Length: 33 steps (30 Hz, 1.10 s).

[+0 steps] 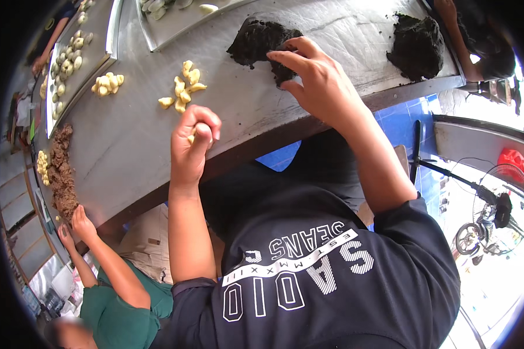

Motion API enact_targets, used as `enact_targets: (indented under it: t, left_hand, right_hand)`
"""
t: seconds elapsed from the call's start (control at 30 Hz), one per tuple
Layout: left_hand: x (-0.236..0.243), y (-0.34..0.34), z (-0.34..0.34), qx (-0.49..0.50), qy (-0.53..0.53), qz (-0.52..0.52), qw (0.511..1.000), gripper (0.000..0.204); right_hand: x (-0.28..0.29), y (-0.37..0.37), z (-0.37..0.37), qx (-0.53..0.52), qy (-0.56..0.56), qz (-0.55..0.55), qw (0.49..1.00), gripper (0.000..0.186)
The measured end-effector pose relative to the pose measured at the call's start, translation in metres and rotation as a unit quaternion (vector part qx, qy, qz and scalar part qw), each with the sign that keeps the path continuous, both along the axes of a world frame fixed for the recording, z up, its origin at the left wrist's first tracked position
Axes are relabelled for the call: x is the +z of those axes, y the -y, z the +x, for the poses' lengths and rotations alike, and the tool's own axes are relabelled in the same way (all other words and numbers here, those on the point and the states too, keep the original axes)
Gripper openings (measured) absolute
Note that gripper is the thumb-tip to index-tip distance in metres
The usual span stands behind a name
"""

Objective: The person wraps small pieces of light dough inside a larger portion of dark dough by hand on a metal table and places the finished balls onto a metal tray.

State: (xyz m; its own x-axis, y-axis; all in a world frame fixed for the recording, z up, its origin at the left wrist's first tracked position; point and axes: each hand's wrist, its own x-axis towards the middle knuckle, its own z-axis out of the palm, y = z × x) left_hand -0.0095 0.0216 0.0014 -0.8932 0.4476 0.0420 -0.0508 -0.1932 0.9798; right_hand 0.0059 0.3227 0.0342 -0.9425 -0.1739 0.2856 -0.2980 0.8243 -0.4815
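My left hand (194, 142) is closed above the near edge of the metal table, with a bit of pale yellow dough (191, 139) showing between the fingers. To the right, my right hand (317, 75) curls its thumb and fingers around the near edge of a lump of black paste (256, 42). Part of that paste lies between thumb and fingertips. Several pale yellow dough pieces (181, 93) are scattered just beyond my left hand. A second, tighter cluster of yellow dough pieces (107, 85) sits further left.
Trays (112, 41) of rounded pieces stand at the far left and back. Another black lump (416, 47) lies at the right, near another person's arm (457, 43). At the left, a co-worker in green (125, 308) handles a brown mass (63, 168). The steel table (140, 139) ends close before me.
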Motion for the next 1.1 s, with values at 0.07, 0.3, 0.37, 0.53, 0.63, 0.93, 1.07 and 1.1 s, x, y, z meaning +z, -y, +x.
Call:
enact_targets:
  t: [0.07,0.3,0.37,0.53,0.63,0.93,1.07,1.1]
  left_hand:
    - [-0.001,0.006,-0.001,0.017,-0.042,0.013,0.999,0.031]
    - [-0.002,0.005,0.008,0.058,-0.008,0.035,0.998,0.049]
    - [-0.005,0.007,0.004,0.056,-0.021,0.016,0.998,0.056]
    - [-0.001,0.012,-0.002,0.019,0.033,0.02,0.999,0.064]
    - [-0.009,0.021,0.002,0.029,0.028,0.067,0.997,0.057]
    - [-0.003,0.004,0.01,0.077,-0.123,-0.005,0.989,0.032]
    - [-0.013,0.007,0.008,0.086,-0.112,-0.017,0.99,0.034]
    - [-0.017,0.014,0.008,0.077,-0.108,-0.035,0.991,0.033]
  right_hand:
    - [-0.019,0.008,-0.004,-0.046,-0.107,0.018,0.993,0.018]
    - [0.011,0.042,-0.016,0.07,-0.05,0.167,0.982,0.008]
    - [0.013,0.057,-0.048,0.097,-0.141,0.179,0.969,0.013]
    - [-0.017,0.071,-0.099,0.09,-0.192,0.325,0.922,0.012]
    - [-0.04,0.087,-0.064,0.02,-0.211,0.331,0.92,0.016]
    - [0.003,0.038,-0.01,0.059,-0.058,-0.038,0.996,0.009]
    - [-0.023,0.054,0.006,0.019,-0.08,0.067,0.994,0.013]
    - [-0.011,0.061,-0.001,0.023,-0.082,0.064,0.994,0.013]
